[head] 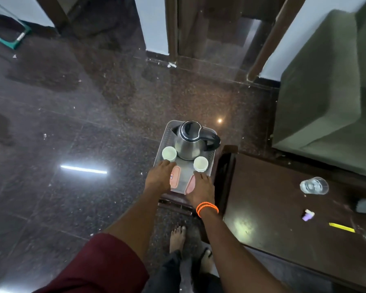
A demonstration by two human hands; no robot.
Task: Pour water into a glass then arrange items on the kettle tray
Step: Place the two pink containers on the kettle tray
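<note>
No text, brand, number or sign can be read anywhere in the head view. Pink packet (174, 177) on the tray (211, 155), partly under the left hand (158, 178): small red-and-blue printed mark on its face, too small and blurred to make out any letters. Second pink packet (191, 184) beside the right hand (200, 188): no print showing. Kettle (191, 142): no visible logo or marking on lid or body. Small purple thing (308, 215) on the tabletop (273, 199): nothing readable.
</note>
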